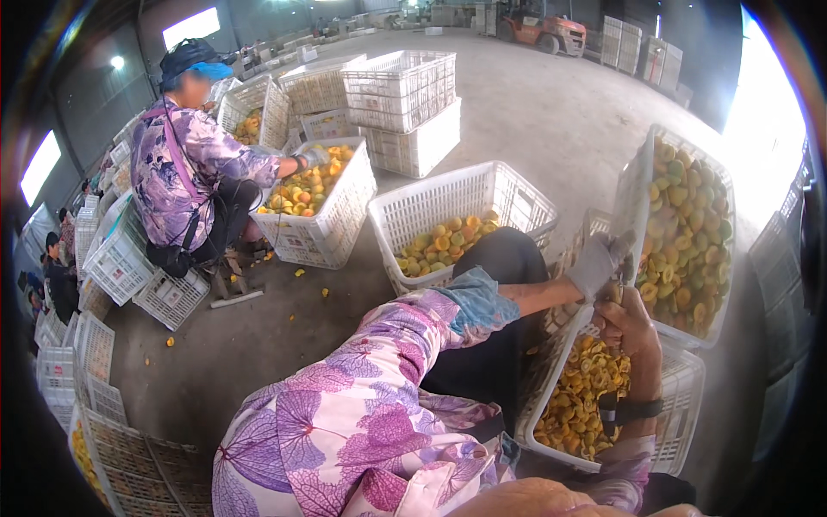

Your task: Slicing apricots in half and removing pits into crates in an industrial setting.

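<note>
My left hand (600, 265), in a pale grey glove, reaches to the rim of the tilted crate of green-yellow fruit. Its fingers are bent closed, and what they hold is hidden. Just below it and close against it, my bare right hand (631, 323) is closed, with a small slim thing at its fingers too unclear to name. Beneath both hands stands a white crate (683, 422) of cut orange-yellow fruit pieces (581, 401). The whole-looking, apricot-like fruits (685, 228) fill the tilted crate (639, 194) beyond my hands.
Left of my knee stands a white crate (431, 207) with fruit halves. Further left, a seated co-worker (185, 168) in a gloved hand reaches into another fruit crate (332, 226). Stacked crates (401, 90) stand behind, and an orange forklift (551, 33) is far back.
</note>
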Motion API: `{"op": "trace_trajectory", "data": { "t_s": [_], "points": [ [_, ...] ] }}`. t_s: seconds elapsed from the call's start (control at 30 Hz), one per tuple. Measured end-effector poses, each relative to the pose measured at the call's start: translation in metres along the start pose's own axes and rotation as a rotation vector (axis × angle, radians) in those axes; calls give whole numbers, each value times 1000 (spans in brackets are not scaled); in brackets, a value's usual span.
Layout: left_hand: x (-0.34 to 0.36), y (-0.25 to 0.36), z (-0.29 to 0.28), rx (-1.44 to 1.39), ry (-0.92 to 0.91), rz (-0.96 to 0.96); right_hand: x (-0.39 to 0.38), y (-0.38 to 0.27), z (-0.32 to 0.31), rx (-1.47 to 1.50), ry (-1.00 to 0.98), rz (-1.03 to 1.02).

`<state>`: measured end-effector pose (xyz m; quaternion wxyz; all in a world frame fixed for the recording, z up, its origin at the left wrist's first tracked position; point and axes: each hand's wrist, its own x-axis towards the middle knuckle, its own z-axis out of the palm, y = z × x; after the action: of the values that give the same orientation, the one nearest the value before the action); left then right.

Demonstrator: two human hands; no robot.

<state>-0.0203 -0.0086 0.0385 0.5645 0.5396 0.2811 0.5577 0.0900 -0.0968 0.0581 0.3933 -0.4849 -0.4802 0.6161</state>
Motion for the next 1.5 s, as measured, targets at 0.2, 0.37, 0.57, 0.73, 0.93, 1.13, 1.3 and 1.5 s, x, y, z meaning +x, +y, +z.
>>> {"op": "trace_trajectory", "data": {
  "t_s": [0.2, 0.37, 0.57, 0.73, 0.93, 1.13, 1.3, 1.5],
  "points": [
    [-6, 7, 12, 76, -42, 64, 1, 2, -16, -264, 40, -106],
    [-9, 10, 15, 142, -73, 142, -14, -11, 8, -254, 155, -73],
    [-1, -9, 16, -523, -278, -362, -21, -10, -15, -364, -16, -69],
    [21, -2, 4, -597, -43, -569, 4, 16, -77, -1299, 24, -674],
    [98, 15, -103, 984, 726, 409, 38, 46, -226, -1595, 678, -607],
    [84, -26, -66, 1206, 536, 543, 89, 68, -197, -1464, 691, -354],
    [74, -36, -33, 959, 189, 198, 101, 69, -165, -1382, 751, -270],
    [70, -53, -29, 649, -19, -246, 103, 70, -175, -1402, 847, -176]
  ]
}}
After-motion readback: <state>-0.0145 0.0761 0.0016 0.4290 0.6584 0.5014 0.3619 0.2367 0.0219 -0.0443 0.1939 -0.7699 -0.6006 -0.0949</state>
